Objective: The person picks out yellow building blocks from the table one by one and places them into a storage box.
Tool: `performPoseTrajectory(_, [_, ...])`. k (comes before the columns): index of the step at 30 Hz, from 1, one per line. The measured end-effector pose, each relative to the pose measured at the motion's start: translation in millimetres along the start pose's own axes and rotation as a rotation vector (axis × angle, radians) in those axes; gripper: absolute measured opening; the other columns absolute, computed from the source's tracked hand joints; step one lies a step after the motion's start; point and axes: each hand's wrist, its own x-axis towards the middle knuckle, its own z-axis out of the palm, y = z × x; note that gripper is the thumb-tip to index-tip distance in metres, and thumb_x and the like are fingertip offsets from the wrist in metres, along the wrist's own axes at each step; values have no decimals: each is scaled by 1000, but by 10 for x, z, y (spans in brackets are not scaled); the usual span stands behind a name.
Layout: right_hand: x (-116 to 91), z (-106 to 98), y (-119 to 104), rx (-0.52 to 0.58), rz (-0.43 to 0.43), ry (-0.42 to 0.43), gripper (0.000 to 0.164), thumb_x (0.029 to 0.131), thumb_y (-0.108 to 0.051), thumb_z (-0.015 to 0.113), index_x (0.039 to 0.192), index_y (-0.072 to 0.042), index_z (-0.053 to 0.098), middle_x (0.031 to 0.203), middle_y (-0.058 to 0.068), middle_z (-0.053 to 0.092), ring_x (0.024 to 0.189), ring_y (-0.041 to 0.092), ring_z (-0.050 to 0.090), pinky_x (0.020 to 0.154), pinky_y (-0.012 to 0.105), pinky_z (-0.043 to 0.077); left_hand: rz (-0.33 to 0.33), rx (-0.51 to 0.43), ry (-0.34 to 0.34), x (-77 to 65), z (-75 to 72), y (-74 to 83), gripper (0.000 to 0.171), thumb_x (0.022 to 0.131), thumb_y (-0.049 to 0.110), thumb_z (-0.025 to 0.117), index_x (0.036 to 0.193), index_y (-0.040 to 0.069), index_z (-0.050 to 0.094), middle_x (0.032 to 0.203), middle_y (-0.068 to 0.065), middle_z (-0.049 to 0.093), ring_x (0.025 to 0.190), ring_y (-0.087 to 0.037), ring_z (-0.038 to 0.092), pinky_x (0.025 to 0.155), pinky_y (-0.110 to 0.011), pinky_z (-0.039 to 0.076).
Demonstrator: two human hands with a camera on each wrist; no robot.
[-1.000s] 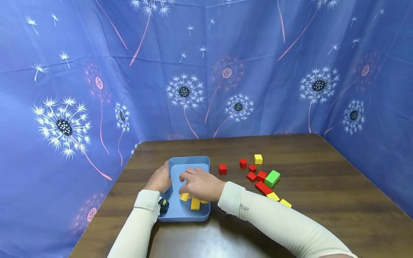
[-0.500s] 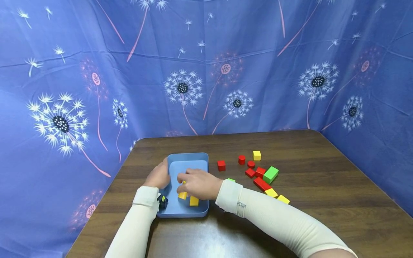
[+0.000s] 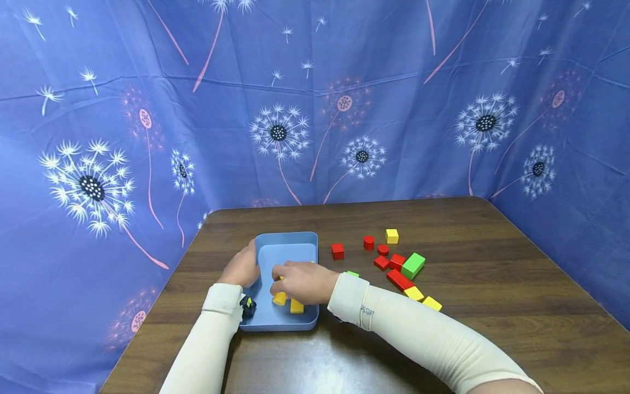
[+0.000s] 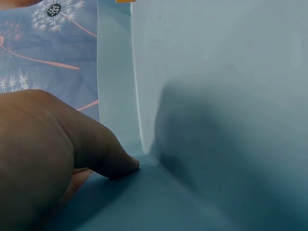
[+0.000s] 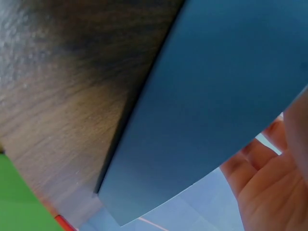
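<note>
My left hand [image 3: 241, 267] grips the left wall of a shallow blue tray [image 3: 287, 238]. In the left wrist view its thumb [image 4: 103, 149] lies over the wall by an inner corner. My right hand [image 3: 304, 282] reaches over the tray's right wall with bent fingers. It holds a yellow block [image 3: 279, 299], rounded at its lower end, with the thumb across it; the palm hides part of the block. Beside it in the tray lies a flat-faced yellow block [image 3: 297, 306], partly under the hand. In the right wrist view the tray's outer wall [image 5: 192, 110] covers most of the right hand.
Right of the tray lie a red cube [image 3: 337, 251], a red cylinder [image 3: 368, 243], a yellow cube [image 3: 391, 236], a green block [image 3: 413, 266], a long red block [image 3: 400, 280] and several smaller pieces. A blue dandelion-print curtain [image 3: 315, 98] hangs behind the wooden table [image 3: 492, 306].
The head view has tilted slightly, so everything sits a little higher than one second ago. Both hands keep nearly the same place, and a green piece now shows beside the right sleeve.
</note>
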Motion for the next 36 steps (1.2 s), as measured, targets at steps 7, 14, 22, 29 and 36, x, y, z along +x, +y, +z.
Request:
performPoseTrajectory(7, [4,11,1,31,10,-19,32,94,-19,76,124,-32,76,121,-4,64,94,8,62,81,18,60,2,4,-12,13,10,-4,73,98,2,52,161,-10,16,153,-32,47,136,-45,53,112,-60,46])
performPoseTrajectory(14, [7,0,-8,70,40,-54,34,94,-18,77,124,-33,75,121,-4,65,94,8,63,82,21,60,4,10,-18,33,10,-27,73,99,4,52,160,-11,16,153,-32,46,138,-46,52,112,-60,46])
performPoseTrajectory(22, [8,11,-16,70,49,-73,34,95,-18,76,125,-33,74,122,-4,64,97,8,64,83,19,59,9,10,-21,26,1,-30,72,99,3,50,160,-11,15,153,-32,46,136,-44,54,109,-60,48])
performPoseTrajectory(29, [5,17,-21,100,68,-90,33,96,-17,74,125,-32,74,123,-3,63,100,9,63,84,20,59,3,0,-27,16,-3,-17,71,100,2,49,161,-11,14,155,-31,44,139,-44,51,112,-61,46])
performPoseTrajectory(36, [-10,-4,-22,99,91,-88,33,97,-15,71,125,-33,74,129,-2,63,105,14,63,87,26,60,9,15,-20,26,-4,-14,71,99,1,50,160,-12,16,154,-33,44,140,-45,50,114,-60,44])
